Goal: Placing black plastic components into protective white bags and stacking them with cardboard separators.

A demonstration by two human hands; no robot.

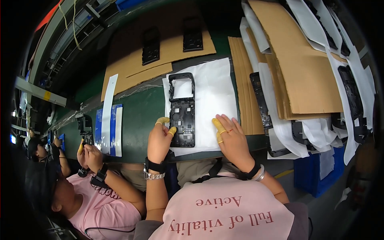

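Observation:
A long black plastic housing (183, 120) with a square opening at its far end lies on a white sheet (214, 92) in front of me. My left hand (159, 138) pinches its left edge, with yellow finger cots on the thumb and a finger; the thumb rests over the inner face. To the right of the housing, my right hand (231, 138) lies flat on the sheet with its fingers stretched out. Yellow covers sit on that hand too, and it holds nothing.
Two more black housings (193, 36) lie on brown cardboard (120, 60) at the far side. Stacked cardboard (300, 60) with paper and housings rises on the right, above a blue crate (316, 172). At left, a co-worker's hands (91, 156) hold a black part near a blue-and-white pad (116, 132).

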